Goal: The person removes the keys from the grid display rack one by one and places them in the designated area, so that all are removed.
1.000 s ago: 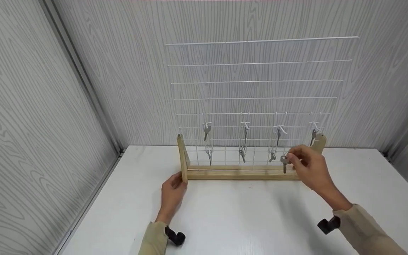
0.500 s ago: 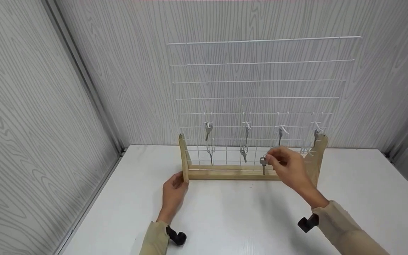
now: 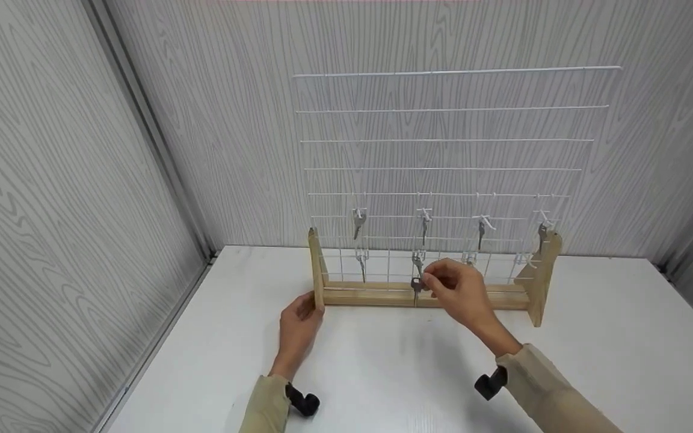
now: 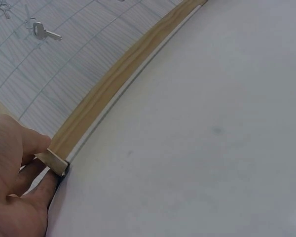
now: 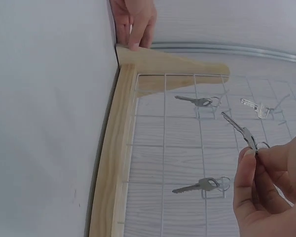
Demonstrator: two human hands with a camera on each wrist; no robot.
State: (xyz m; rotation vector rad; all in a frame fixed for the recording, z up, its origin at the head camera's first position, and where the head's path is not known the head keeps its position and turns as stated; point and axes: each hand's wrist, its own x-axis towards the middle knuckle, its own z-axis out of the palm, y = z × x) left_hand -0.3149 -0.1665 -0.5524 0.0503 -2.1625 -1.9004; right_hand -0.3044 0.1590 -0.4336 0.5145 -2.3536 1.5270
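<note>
My right hand (image 3: pixel 458 294) pinches a silver key (image 3: pixel 415 285) by its ring end between thumb and fingertips; the blade hangs down in front of the rack's lower row. In the right wrist view the held key (image 5: pixel 241 131) is apart from the grid, with other hung keys behind it. A white wire grid rack (image 3: pixel 376 169) stands in a wooden base (image 3: pixel 370 296). With its thumb and fingers, my left hand (image 3: pixel 299 328) grips the foot of the rack's left wooden side piece (image 3: pixel 316 270). The left wrist view shows that hand (image 4: pixel 15 173) at the wooden corner.
Several keys hang on white hooks in two rows, among them an upper-left key (image 3: pixel 358 224) and a lower-left key (image 3: pixel 363 264). A bare hook (image 3: pixel 522 260) sits at lower right, near the right wooden side piece (image 3: pixel 545 276). The white table (image 3: pixel 382 373) meets grained walls (image 3: pixel 250 150).
My right hand has moved left along the lower row with the key, from the right end to near the second hook. My left hand keeps its grip on the side piece.
</note>
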